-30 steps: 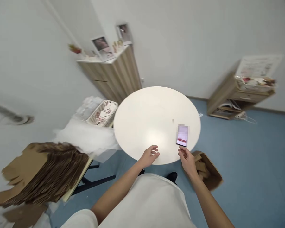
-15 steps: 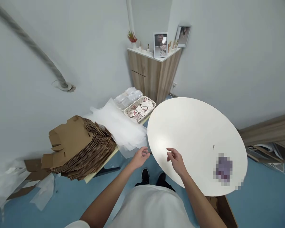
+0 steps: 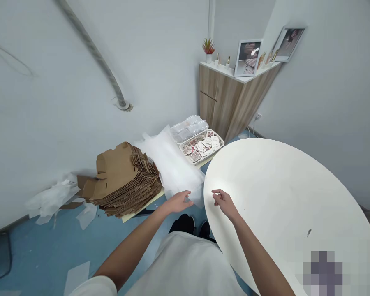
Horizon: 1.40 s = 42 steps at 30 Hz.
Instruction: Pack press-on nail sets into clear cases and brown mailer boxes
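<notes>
My left hand [image 3: 178, 202] is held out with thumb and fingers apart and nothing in it. It hovers by the near end of a pile of white foam packing sheets [image 3: 172, 164]; I cannot tell if it touches them. My right hand [image 3: 225, 204] is over the left rim of a round white table [image 3: 274, 185], its fingers loosely bent and apart, holding nothing. Left of the foam sheets lies a thick stack of flattened brown cardboard boxes [image 3: 120, 172]. Behind the sheets sits a white plastic basket [image 3: 220, 150] filled with small printed cards.
Clear plastic packs [image 3: 189, 126] lie behind the basket. A wood-grain corner cabinet [image 3: 222, 98] carries picture frames, a small plant and little bottles. Scraps of white wrapping [image 3: 57, 197] lie on the blue floor at left. A pixelated patch covers part of the table.
My view has swung left, so the table, cabinet and boxes sit farther right. My left hand has come closer to the foam sheets. Both hands stay empty.
</notes>
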Each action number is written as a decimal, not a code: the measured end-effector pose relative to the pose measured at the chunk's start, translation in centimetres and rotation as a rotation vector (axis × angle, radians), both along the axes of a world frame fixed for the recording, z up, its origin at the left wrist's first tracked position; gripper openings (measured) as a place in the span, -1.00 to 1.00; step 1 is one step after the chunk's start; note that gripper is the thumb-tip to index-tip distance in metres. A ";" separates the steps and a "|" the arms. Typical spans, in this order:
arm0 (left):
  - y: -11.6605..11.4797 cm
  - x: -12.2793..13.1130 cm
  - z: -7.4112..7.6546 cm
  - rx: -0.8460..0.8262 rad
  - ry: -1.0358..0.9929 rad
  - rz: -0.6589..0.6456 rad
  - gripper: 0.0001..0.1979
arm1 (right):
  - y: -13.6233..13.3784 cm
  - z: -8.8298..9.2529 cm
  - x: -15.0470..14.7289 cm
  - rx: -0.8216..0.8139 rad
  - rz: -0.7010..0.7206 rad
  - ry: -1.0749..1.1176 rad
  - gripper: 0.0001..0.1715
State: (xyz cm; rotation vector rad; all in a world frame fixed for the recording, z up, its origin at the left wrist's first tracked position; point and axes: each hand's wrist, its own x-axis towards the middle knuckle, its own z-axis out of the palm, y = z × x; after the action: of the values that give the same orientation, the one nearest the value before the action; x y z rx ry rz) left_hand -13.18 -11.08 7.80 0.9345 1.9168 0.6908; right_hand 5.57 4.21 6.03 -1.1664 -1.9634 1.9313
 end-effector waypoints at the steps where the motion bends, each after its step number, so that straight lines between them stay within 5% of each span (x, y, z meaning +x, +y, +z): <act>1: 0.4 -0.5 0.0 -0.003 0.035 -0.001 -0.45 | 0.6 -0.2 -0.7 0.002 0.022 0.004 -0.58; 5: 3.1 -2.8 -0.3 0.062 0.103 0.010 -0.46 | 3.4 -1.2 -3.9 0.069 0.050 -0.012 -0.61; 10: 9.2 -6.5 -1.4 0.109 0.100 0.086 -0.52 | 6.4 -2.5 -9.0 0.255 -0.009 -0.075 -0.62; 17: 18.9 -12.7 -5.9 0.048 0.049 0.231 -0.63 | 8.9 -4.3 -16.2 0.603 0.107 -0.238 -0.52; 22: 22.8 -14.7 -9.0 -0.004 0.062 0.217 -0.71 | 10.3 -5.5 -19.6 0.697 0.124 -0.327 -0.51; 35: 24.4 -15.7 -11.6 0.021 0.086 0.156 -0.95 | 11.3 -7.2 -21.6 0.713 0.102 -0.439 -0.54; 42: 22.0 -15.4 -11.5 0.066 -0.266 0.381 -0.91 | 10.8 -7.3 -21.9 0.675 0.024 -0.356 -0.61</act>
State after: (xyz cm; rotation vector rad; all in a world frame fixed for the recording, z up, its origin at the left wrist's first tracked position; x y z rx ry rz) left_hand -28.55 10.96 -3.73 0.4858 1.8545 1.0507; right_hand -16.33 15.03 -1.22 -1.3186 -2.5092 0.9449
